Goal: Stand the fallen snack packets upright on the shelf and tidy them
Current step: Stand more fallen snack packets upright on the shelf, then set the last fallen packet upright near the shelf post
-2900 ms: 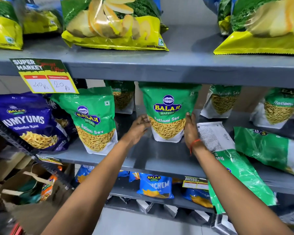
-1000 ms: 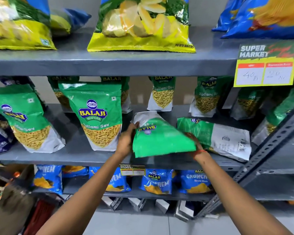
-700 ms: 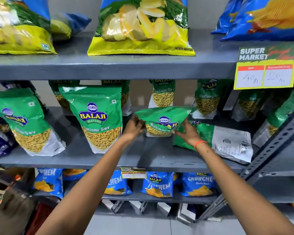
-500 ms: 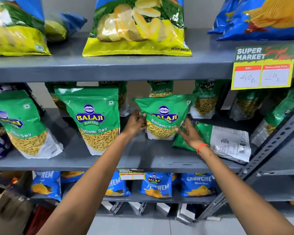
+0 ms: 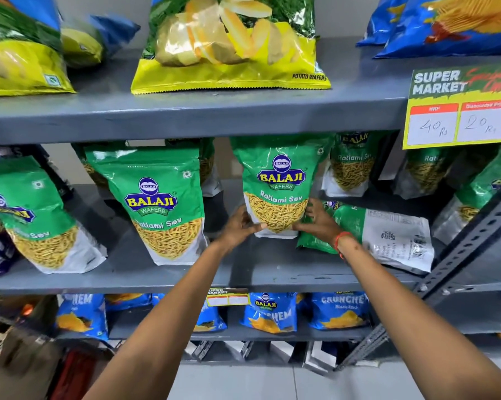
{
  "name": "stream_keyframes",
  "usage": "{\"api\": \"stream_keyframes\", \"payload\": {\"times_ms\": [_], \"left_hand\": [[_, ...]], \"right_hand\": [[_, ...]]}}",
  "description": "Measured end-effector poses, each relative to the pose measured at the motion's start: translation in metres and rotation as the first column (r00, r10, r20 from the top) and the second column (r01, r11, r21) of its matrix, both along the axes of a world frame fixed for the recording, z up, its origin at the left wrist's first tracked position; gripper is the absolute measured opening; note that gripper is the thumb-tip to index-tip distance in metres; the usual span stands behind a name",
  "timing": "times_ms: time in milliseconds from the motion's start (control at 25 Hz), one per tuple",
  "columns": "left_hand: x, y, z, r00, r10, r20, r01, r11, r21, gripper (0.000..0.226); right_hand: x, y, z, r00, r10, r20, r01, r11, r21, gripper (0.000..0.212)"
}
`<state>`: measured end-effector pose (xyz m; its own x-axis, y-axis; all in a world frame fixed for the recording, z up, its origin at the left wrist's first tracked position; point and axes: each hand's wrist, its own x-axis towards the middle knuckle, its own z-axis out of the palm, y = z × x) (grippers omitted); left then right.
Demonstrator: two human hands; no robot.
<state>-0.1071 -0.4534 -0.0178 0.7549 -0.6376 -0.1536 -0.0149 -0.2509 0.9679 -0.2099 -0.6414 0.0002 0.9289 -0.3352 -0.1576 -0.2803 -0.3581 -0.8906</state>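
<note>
A green Ratlami Sev packet stands upright on the grey middle shelf, label facing me. My left hand grips its lower left corner and my right hand holds its lower right side. Just to the right, another green packet lies flat on its face, white back panel up, partly under my right wrist. Two more upright Ratlami Sev packets stand to the left, one in the middle and one at the far left.
More green packets stand along the shelf's back. Yellow wafer bags sit on the shelf above, blue packets below. A price tag hangs top right. A slotted metal upright slants across the right side.
The packet I lifted from lying flat has been turned upright and set on the shelf. Both hands slid down to its lower corners.
</note>
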Motion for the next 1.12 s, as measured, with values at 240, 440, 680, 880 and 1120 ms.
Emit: {"api": "stream_keyframes", "payload": {"times_ms": [240,440,680,880,1120], "left_hand": [[-0.008,0.017,-0.013,0.991,0.118,0.061,-0.12,0.992,0.031,0.049],[-0.031,0.035,-0.025,0.987,0.139,0.076,-0.141,0.99,0.019,0.037],[-0.048,0.03,-0.029,0.972,0.17,0.161,-0.185,0.979,0.083,0.05],[-0.09,0.003,-0.029,0.919,0.329,0.216,-0.369,0.91,0.187,0.039],[-0.131,-0.031,-0.036,0.849,0.485,0.211,-0.527,0.806,0.27,0.029]], "right_hand": [[-0.014,0.016,-0.006,1.0,0.01,0.026,-0.007,0.993,-0.117,0.071],[-0.033,0.024,-0.009,0.999,0.039,0.029,-0.033,0.982,-0.185,0.074],[-0.048,0.02,-0.01,0.992,0.058,0.111,-0.032,0.975,-0.22,0.069],[-0.063,-0.018,-0.023,0.992,0.12,-0.043,-0.12,0.771,-0.626,0.071],[-0.088,-0.06,-0.05,0.991,0.053,-0.12,-0.131,0.445,-0.886,0.07]]}}
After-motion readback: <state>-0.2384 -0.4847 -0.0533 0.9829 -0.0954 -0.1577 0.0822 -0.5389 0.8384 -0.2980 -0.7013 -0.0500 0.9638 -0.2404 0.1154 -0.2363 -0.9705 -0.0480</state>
